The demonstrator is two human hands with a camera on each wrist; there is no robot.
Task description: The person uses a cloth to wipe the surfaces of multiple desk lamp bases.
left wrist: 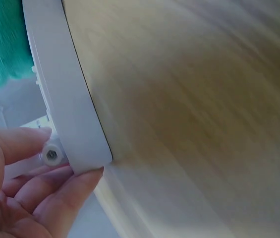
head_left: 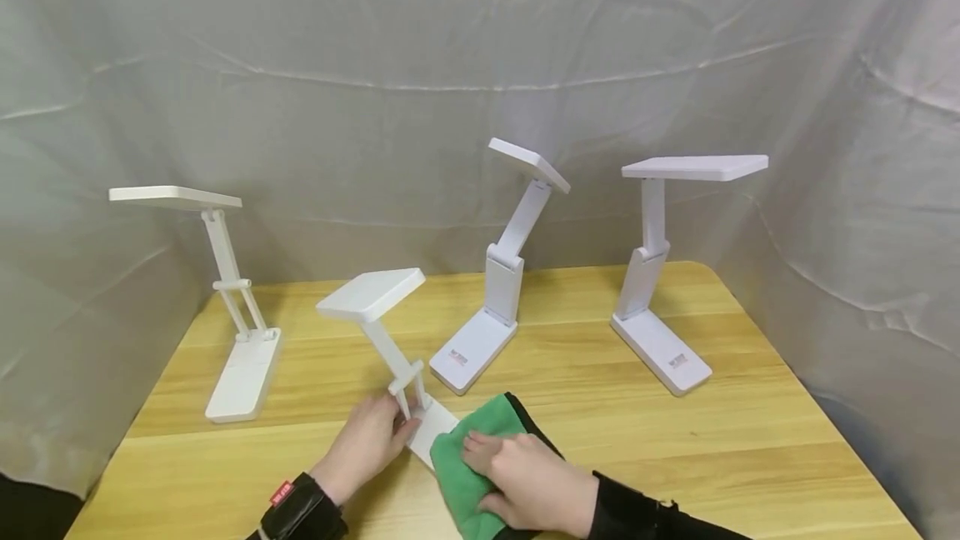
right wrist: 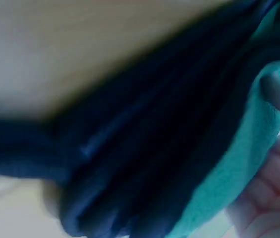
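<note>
A white folding desk lamp (head_left: 371, 294) stands near the front of the table, its panel tilted and its base pointing toward me. My left hand (head_left: 366, 440) grips the back end of that base beside the hinge. In the left wrist view, thumb and fingers pinch the edge of the base (left wrist: 75, 94) around the hinge. My right hand (head_left: 536, 477) holds a green cloth (head_left: 465, 473) with a dark border, bunched over the front end of the base and hiding it. In the right wrist view the folded dark border (right wrist: 144, 129) fills much of the picture.
Three similar white lamps stand unfolded farther back: a left lamp (head_left: 243, 373), a middle lamp (head_left: 472, 348) and a right lamp (head_left: 663, 348). Behind the wooden table (head_left: 750, 457) hangs a grey curtain (head_left: 450, 65), which also closes in both sides.
</note>
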